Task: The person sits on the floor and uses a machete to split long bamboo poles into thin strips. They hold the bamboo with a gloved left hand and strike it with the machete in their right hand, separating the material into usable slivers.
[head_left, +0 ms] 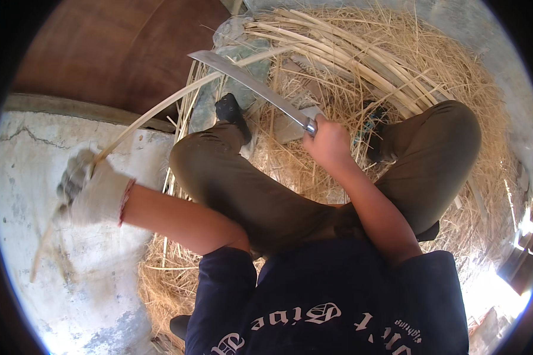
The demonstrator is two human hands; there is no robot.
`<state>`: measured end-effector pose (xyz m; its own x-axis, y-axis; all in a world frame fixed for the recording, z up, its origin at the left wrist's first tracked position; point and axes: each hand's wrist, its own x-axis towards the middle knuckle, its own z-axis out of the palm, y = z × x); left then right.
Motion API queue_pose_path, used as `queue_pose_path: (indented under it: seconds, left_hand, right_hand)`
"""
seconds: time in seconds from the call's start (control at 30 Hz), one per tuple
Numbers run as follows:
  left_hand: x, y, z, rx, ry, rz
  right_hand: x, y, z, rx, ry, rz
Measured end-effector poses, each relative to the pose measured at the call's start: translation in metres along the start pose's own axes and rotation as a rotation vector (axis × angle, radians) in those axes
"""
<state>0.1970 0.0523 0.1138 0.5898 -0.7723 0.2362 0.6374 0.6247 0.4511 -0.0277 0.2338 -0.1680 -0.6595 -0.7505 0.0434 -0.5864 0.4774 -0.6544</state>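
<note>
My left hand (pixel 92 186), in a pale work glove with grey fingers, is closed around a long, thin bamboo strip (pixel 151 113). One end of the strip trails behind the hand, slightly blurred; the other runs up and right toward the shavings. My bare right hand (pixel 329 142) grips a machete by its handle, which is mostly hidden in the fist. The long, straight metal blade (pixel 251 84) points up and left and crosses the strip near its tip. Whether blade and strip touch, I cannot tell.
A bundle of pale split strips (pixel 361 53) lies over a heap of shavings (pixel 450 65). Between my bent legs sits a flat greyish block (pixel 296 125). A cracked white wall (pixel 35 160) stands at left, below a brown panel (pixel 95 53). A greenish stone-like slab (pixel 204 109) is ahead.
</note>
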Motion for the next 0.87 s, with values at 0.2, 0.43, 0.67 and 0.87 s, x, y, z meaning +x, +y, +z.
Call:
queue_pose_path:
  seconds: [0.2, 0.43, 0.67, 0.87]
  left_hand:
    - [-0.043, -0.034, 0.015, -0.046, -0.510, -0.077]
    - [-0.065, -0.037, 0.025, 0.043, -0.474, -0.026]
    - [-0.070, 0.008, 0.031, -0.043, -0.488, -0.047]
    - [-0.069, 0.013, 0.028, -0.109, -0.562, -0.013]
  right_hand:
    - [0.003, 0.000, 0.004, 0.107, -0.115, 0.079]
    - [-0.019, -0.024, -0.011, 0.257, -0.014, -0.260]
    - [-0.005, 0.004, 0.013, 0.318, -0.116, 0.227]
    - [0.001, 0.012, 0.011, 0.323, -0.215, 0.373]
